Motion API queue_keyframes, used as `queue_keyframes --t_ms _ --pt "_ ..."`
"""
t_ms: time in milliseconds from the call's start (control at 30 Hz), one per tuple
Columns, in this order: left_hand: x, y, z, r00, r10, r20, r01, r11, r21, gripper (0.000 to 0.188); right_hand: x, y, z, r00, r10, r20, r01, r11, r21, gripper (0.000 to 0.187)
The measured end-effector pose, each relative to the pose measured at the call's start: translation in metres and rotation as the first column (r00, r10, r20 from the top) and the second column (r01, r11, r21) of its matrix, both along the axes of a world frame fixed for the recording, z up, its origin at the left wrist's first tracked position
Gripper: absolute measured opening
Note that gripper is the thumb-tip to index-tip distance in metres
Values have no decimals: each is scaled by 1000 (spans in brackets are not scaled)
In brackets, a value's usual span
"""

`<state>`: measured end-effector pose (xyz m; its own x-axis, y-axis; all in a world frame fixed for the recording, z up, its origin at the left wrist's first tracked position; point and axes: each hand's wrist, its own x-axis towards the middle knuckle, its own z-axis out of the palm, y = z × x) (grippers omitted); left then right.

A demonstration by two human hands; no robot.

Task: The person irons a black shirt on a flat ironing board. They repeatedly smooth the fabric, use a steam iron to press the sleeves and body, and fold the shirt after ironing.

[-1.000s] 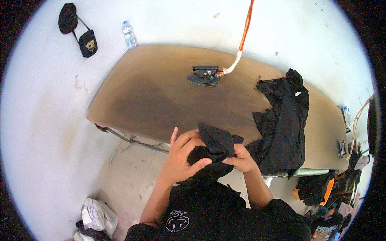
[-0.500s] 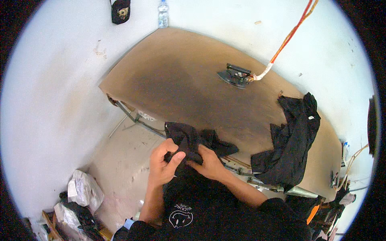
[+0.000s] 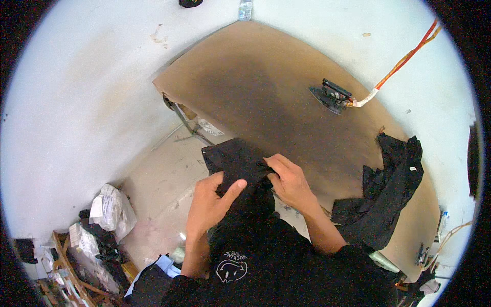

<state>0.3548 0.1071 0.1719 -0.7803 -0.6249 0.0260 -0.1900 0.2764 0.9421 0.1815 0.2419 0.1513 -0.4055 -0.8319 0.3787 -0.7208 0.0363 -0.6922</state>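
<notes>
A piece of black cloth [image 3: 238,158], perhaps a garment, hangs between my hands at the near edge of the padded table. My left hand [image 3: 212,202] grips its left side, thumb on top and fingers hidden behind the fabric. On the other side, my right hand [image 3: 289,181] pinches the cloth's right edge between thumb and fingers. Its lower part merges with my black shirt, so where it ends is hard to see. Further right, a second black garment [image 3: 381,199] with a small white label lies crumpled over the table's edge.
The brown-covered ironing table [image 3: 230,66] is darkened in the middle. An iron [image 3: 332,96] rests on it, its red and yellow cord [image 3: 409,56] rising to the upper right. A water bottle [image 3: 245,9] stands at the far corner. White plastic bags [image 3: 112,210] lie at the lower left.
The view has shifted, so table and iron sit further right. The black cloth is spread flatter, with its right part lifted off the table, and my right hand has moved away from the left.
</notes>
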Motion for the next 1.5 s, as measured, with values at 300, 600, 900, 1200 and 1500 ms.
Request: queue_keyframes --t_ms 300,600,900,1200,1500 --pt "-36 20 -36 985 -55 -165 85 980 180 25 4 25 -44 988 -108 114 117 991 -72 39" --pt "-81 30 -37 985 -158 -68 168 972 164 26 -37 56 -59 983 -71 167 97 983 -156 17" --pt "-114 39 -21 969 -48 -244 99 975 201 30 -65 95 -31 937 -185 296 136 974 179 48" --pt "-124 62 -56 973 -232 7 224 946 234 37 -111 157 -10 986 -162 35 156 979 129 46" --pt "-31 -89 -33 827 544 -143 -560 822 -109 43 -102 184 -80 973 155 173 -232 660 714 59"
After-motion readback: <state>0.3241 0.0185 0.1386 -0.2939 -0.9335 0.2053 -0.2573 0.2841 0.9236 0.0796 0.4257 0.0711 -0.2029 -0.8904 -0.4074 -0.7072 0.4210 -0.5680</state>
